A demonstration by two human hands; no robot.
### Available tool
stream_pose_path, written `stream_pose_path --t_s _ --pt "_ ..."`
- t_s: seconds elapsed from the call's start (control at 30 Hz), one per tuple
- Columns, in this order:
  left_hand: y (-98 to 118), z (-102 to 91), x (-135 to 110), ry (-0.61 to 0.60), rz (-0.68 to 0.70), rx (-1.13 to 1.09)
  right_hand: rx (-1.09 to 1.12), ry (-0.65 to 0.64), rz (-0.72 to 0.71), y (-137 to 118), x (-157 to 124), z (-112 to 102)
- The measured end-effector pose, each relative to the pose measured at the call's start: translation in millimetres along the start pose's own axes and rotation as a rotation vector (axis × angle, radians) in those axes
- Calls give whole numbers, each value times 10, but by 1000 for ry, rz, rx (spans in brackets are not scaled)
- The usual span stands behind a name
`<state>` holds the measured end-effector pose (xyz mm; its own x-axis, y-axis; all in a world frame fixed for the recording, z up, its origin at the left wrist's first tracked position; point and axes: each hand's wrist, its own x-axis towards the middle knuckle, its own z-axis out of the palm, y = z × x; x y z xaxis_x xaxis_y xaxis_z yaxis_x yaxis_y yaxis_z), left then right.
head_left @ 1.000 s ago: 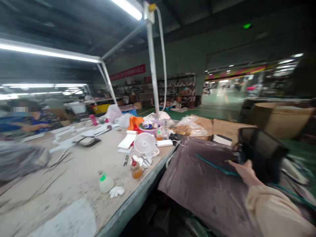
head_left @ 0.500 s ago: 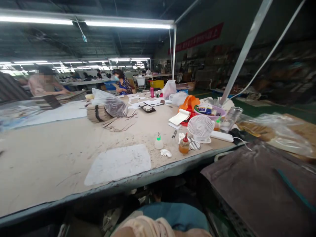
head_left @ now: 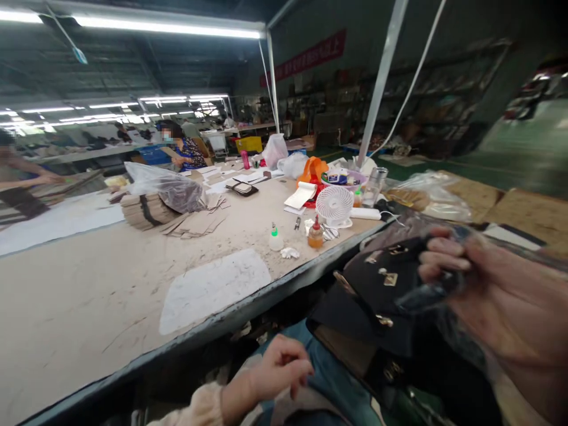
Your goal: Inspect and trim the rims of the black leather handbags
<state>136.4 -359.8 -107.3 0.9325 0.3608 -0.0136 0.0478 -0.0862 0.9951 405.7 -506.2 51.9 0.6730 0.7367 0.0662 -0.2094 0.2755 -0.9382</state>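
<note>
My right hand is close to the camera at the right, its fingers wrapped round a black bag with gold metal fittings, which sits partly in clear plastic film. The bag hangs over my lap beside the table edge. My left hand rests low in the middle on my blue trousers, fingers curled in loosely, with nothing visible in it.
A long worn work table carries a white sheet, a small white fan, glue bottles, stacked cardboard pieces under a plastic bag, and clutter. Other people work at the far end. Cardboard boxes stand at the right.
The view swung left and back a little. My right hand came up into view holding the black bag, and my left hand appeared on my lap.
</note>
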Motion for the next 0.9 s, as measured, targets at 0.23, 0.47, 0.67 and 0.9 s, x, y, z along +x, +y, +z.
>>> stream_pose_path --t_s 0.23,0.47,0.67,0.9 --pt "974 -351 -434 384 277 76 1 -409 94 160 -23 1712" --pt "1286 -402 -362 491 201 -283 -765 -797 -269 498 -235 2371" --pt "1355 -840 -617 683 330 -606 -888 -832 -487 758 -30 2438" --pt "1572 -1172 -972 379 502 -615 -1038 -329 -155 1696 472 1586"
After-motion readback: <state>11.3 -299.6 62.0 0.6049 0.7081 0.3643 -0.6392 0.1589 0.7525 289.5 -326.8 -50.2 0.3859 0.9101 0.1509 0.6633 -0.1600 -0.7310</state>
